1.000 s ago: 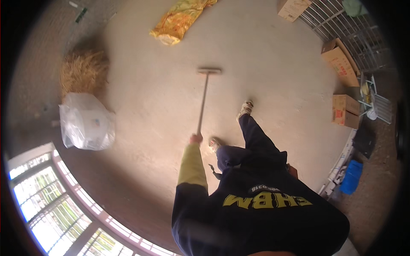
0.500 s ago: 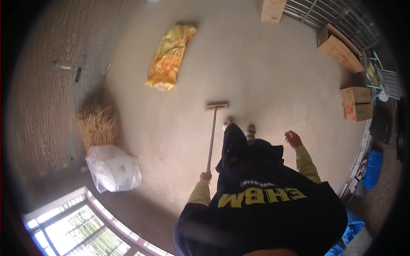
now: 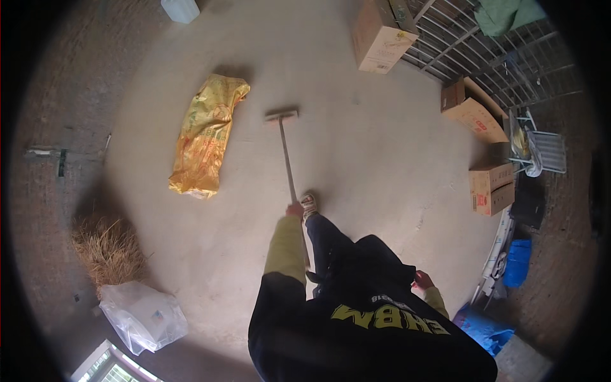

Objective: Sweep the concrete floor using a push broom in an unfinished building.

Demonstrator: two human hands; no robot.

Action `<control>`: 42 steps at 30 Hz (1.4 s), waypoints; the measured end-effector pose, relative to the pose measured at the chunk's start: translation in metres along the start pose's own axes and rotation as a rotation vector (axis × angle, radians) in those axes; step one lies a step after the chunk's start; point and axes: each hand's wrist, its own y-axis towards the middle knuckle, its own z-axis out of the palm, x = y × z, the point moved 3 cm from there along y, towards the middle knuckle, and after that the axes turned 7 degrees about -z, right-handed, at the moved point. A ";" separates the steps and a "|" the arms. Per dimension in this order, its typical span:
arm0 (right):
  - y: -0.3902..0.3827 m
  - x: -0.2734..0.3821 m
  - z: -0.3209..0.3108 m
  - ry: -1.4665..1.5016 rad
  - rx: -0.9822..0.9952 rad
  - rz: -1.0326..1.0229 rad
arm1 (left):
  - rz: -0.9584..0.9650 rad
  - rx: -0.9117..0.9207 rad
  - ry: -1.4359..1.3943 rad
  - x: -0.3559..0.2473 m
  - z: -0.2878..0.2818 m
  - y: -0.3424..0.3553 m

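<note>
My left hand [image 3: 294,211] is closed round the wooden handle of a long-handled tool [image 3: 285,149]. Its flat, narrow crosswise head [image 3: 281,115] rests on the floor ahead of me, and what lies under the head is hidden. The rear of the handle runs back past my left side. At my right side hangs my right hand [image 3: 422,279], partly hidden by my dark jacket. Its loosely bent fingers seem to hold nothing. One sandalled foot [image 3: 309,205] shows beside my left hand. Left of the tool's head, a crumpled yellow sack [image 3: 207,140] lies on the floor.
Along the left wall stand a straw bundle [image 3: 109,250] and a bag-wrapped white container [image 3: 143,315]. A white jug [image 3: 181,9] is at the far left. Cardboard boxes [image 3: 386,44], a metal grille [image 3: 490,51], a folding chair [image 3: 541,149] and blue bundles [image 3: 517,262] line the right side.
My left arm has stretched forward, and the tool's head has slid away over the floor. My right hand has swung back beside my body. The whole view has shifted.
</note>
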 end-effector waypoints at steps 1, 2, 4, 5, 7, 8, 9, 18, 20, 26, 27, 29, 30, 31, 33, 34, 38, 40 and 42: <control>0.007 0.010 -0.009 -0.002 -0.015 0.025 | -0.007 -0.004 0.044 -0.023 -0.041 0.031; 0.004 0.007 -0.016 0.090 -0.070 0.048 | 0.083 -0.074 -0.003 -0.046 -0.069 0.045; 0.014 0.022 -0.025 0.190 -0.130 0.088 | -0.142 0.151 -0.355 -0.077 -0.149 0.077; 0.020 0.028 -0.031 0.189 -0.113 0.094 | -0.507 0.234 -0.807 -0.075 -0.162 0.081; 0.042 0.023 -0.040 0.253 -0.073 0.219 | -0.488 0.242 -0.670 -0.067 -0.175 0.085; 0.053 0.017 -0.048 0.321 -0.084 0.286 | -0.456 0.253 -0.542 -0.060 -0.176 0.084; 0.082 0.011 -0.050 0.265 -0.053 0.193 | -0.407 0.106 -0.521 -0.005 -0.151 0.081; 0.239 0.112 -0.151 0.398 -0.145 0.193 | -0.754 0.273 -0.789 -0.098 -0.137 0.023; 0.269 0.166 -0.189 0.388 -0.167 0.051 | -0.716 0.227 -0.740 -0.160 -0.194 0.033; 0.342 0.321 -0.294 0.363 -0.191 -0.254 | -0.674 0.175 -0.533 -0.202 -0.196 0.207; 0.355 0.342 -0.302 0.321 -0.134 -0.260 | -0.815 0.126 -0.557 -0.202 -0.210 0.222; 0.384 0.346 -0.324 0.256 -0.137 -0.255 | -0.814 0.132 -0.634 -0.230 -0.253 0.260; 0.401 0.359 -0.329 0.243 -0.122 -0.236 | -0.792 0.159 -0.589 -0.228 -0.268 0.290; 0.416 0.373 -0.333 0.123 -0.148 -0.164 | -0.799 0.179 -0.630 -0.232 -0.284 0.315; 0.451 0.355 -0.348 -0.016 -0.155 -0.010 | -0.834 0.286 -0.872 -0.274 -0.321 0.379; 0.470 0.386 -0.344 0.006 -0.050 0.001 | -0.826 0.194 -0.811 -0.264 -0.339 0.409; 0.518 0.524 -0.354 0.047 0.264 -0.185 | -0.781 0.088 -0.687 -0.261 -0.428 0.513; 0.554 0.584 -0.373 0.322 0.200 -0.147 | -0.833 0.063 -0.989 -0.297 -0.492 0.557; 0.572 0.677 -0.411 -0.055 0.001 -0.512 | -0.722 0.138 -0.863 -0.313 -0.536 0.601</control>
